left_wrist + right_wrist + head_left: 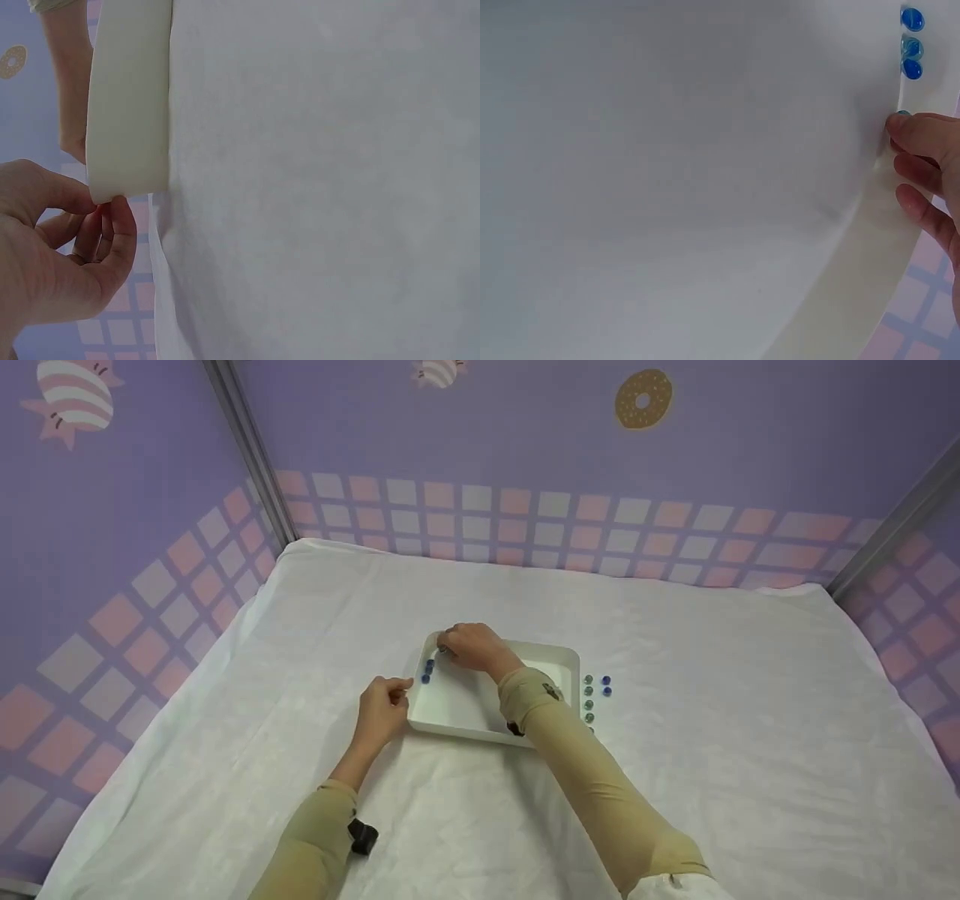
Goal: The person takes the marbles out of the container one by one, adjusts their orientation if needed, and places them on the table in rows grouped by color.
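A white rectangular tray (465, 701) lies on the cloth. At its far left corner my right hand (474, 646) reaches in and pinches a glass marble (904, 113), mostly hidden by the fingertips. Three marbles, two blue and a greenish-blue one (913, 49) between them, sit along the tray's left wall. My left hand (384, 706) holds the tray's left edge, thumb and forefinger bent at the rim (127, 184). To the right of the tray, several green marbles (589, 705) stand in a column, with two blue marbles (607, 685) beside them.
A white cloth (750, 735) with wrinkles covers the table. Purple walls (525, 427) with pink and white squares surround its back and sides. My right forearm (592, 780) crosses over the tray's near right part, hiding some of it.
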`<state>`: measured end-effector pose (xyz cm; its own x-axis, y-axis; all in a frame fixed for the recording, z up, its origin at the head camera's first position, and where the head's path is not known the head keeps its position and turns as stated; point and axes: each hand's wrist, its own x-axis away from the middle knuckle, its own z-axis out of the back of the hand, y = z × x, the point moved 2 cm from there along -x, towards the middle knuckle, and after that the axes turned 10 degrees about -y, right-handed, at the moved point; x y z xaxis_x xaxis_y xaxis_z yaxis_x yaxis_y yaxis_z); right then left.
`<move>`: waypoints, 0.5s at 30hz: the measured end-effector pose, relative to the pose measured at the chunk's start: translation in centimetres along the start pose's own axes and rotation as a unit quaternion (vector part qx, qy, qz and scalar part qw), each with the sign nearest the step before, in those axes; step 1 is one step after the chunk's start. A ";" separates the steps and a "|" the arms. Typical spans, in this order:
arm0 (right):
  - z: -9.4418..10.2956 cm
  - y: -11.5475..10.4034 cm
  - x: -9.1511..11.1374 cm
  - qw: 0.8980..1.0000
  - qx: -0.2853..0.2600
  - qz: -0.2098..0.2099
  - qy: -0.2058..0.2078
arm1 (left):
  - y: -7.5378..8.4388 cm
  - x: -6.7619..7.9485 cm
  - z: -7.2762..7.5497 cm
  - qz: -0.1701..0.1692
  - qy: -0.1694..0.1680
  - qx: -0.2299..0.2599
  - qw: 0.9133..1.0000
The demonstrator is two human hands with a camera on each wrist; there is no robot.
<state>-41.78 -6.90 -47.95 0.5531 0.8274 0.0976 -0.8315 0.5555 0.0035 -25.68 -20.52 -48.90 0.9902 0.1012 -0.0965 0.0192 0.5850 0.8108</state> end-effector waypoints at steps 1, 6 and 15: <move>0.0 0.0 0.0 1.000 0.001 -0.001 0.004 | 0.0 0.0 0.0 -0.002 0.000 0.000 1.000; -0.2 0.1 0.2 1.000 0.010 -0.002 0.023 | 0.0 -0.1 -0.1 0.000 0.000 0.001 1.000; -0.4 0.4 0.5 1.000 -0.004 0.017 0.015 | -0.2 -0.2 -0.1 0.007 0.006 -0.005 1.000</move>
<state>-41.81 -6.20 -48.29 0.5265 0.8475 0.0668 -0.8491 0.5281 -0.0078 -25.87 -20.56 -49.13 0.9886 0.1188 -0.0930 0.0046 0.5919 0.8060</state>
